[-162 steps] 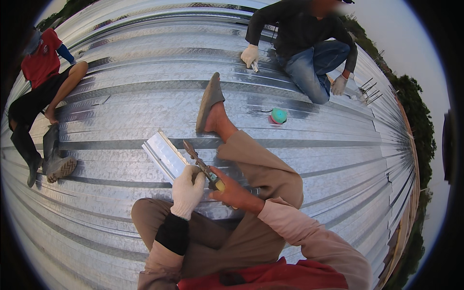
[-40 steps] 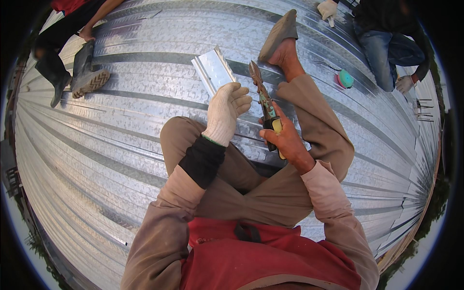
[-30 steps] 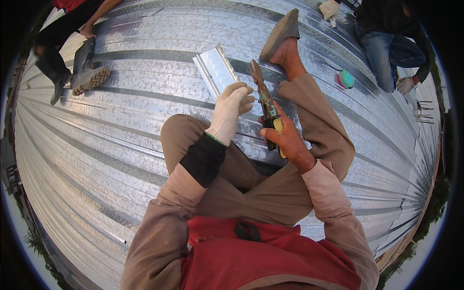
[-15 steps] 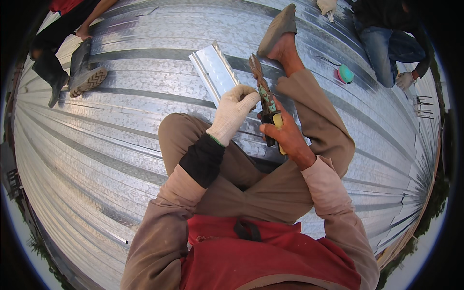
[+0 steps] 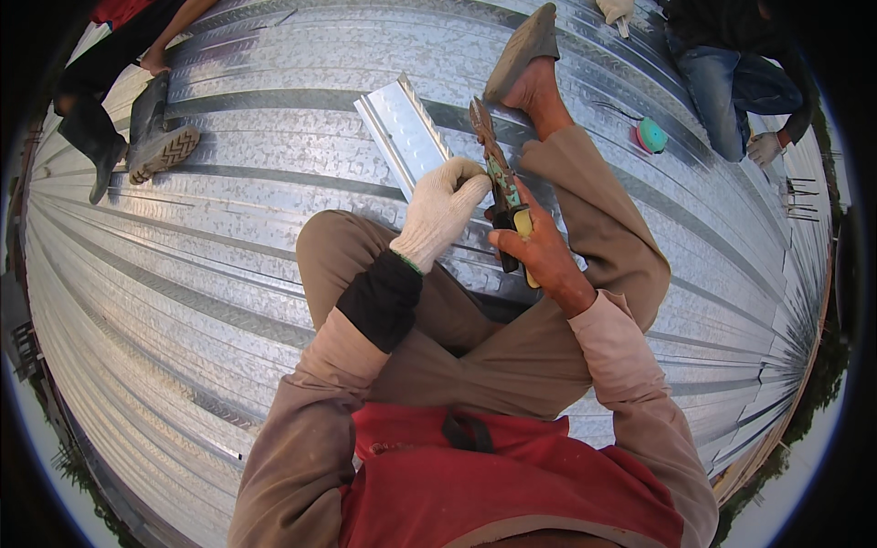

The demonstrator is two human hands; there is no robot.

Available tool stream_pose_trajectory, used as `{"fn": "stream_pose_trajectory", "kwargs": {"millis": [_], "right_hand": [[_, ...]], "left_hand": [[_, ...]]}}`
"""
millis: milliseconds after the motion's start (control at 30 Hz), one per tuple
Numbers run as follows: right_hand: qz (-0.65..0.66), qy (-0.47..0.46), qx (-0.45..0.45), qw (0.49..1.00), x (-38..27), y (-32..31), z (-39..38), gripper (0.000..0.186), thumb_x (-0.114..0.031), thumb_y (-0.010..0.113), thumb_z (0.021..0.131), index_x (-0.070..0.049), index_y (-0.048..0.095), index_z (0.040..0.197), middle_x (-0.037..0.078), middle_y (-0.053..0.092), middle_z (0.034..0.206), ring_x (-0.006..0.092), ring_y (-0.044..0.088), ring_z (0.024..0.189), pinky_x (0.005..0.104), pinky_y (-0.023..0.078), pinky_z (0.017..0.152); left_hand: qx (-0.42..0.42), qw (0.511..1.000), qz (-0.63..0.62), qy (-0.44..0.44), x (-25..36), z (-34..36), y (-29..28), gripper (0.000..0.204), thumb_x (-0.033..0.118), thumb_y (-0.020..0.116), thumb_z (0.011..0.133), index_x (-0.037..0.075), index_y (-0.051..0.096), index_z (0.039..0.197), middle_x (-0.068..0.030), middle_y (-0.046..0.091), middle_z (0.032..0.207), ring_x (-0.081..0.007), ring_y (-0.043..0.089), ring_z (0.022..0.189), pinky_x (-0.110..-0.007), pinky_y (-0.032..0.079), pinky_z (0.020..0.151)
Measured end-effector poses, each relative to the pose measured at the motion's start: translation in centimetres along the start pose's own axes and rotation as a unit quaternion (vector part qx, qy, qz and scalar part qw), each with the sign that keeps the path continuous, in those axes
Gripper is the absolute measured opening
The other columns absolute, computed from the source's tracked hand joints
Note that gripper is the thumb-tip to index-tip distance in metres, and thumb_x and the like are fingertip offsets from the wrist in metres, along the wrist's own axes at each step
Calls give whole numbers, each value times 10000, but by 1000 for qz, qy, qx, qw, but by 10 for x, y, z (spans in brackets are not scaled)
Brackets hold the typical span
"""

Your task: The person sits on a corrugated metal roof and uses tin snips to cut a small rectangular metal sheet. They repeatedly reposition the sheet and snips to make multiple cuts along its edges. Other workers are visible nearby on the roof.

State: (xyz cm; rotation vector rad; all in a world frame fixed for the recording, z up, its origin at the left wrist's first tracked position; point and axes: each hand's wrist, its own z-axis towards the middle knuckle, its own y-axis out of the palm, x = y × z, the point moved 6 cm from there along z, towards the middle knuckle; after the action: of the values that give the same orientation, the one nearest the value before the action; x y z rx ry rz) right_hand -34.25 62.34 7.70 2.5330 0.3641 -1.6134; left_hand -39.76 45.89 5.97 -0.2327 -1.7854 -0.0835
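Note:
My right hand (image 5: pixel 544 245), bare, is wrapped around the yellow and black handles of a pair of tin snips (image 5: pixel 494 164). The snips' rusty jaws point away from me and their worn green body shows above the grip. My left hand (image 5: pixel 445 203) wears a white knit glove and is closed, thumb and forefinger together right beside the snips' body. Whatever it pinches is hidden by the glove. Beyond the glove a bent strip of shiny sheet metal (image 5: pixel 400 128) slants away, its near end hidden behind the left hand.
I sit cross-legged on ribbed metal sheeting (image 5: pixel 247 137). A round green and pink object (image 5: pixel 650 136) lies right of my outstretched foot. At far left are a person's black boots (image 5: pixel 151 128); at far right another person in jeans (image 5: pixel 731 91) crouches. Thin rods (image 5: pixel 802 199) stick out near the right edge.
The view has shifted very slightly. Both hands, the snips and the metal strip keep nearly the same places.

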Motion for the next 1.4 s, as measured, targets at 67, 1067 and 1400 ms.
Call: {"fn": "stream_pose_trajectory", "kwargs": {"millis": [67,1067,1400], "right_hand": [[-3,-2,0,1000,0,0,0,956,-103,742,866,-66,270,1696,74,660,1176,120,595,877,285,529,769],[-51,-47,12,998,1,0,4,981,31,661,811,-25,234,1692,164,513,1539,253,535,1374,330,436,1126],[-163,-63,61,983,3,-7,2,905,-71,764,856,-72,267,1612,235,459,1532,343,499,1404,417,385,1181]], "left_hand": [[-2,1000,1,-4,1,-1,0,289,244,684,972,-32,718,1052,-83,721,889,-139,644,833,-314,523,784],[52,974,141,169,28,-19,3,231,228,650,993,37,668,1122,-199,695,987,-422,688,935,-475,544,815],[44,969,155,186,27,-16,2,179,192,671,948,57,639,1063,-192,698,942,-434,690,913,-492,547,786]]}}
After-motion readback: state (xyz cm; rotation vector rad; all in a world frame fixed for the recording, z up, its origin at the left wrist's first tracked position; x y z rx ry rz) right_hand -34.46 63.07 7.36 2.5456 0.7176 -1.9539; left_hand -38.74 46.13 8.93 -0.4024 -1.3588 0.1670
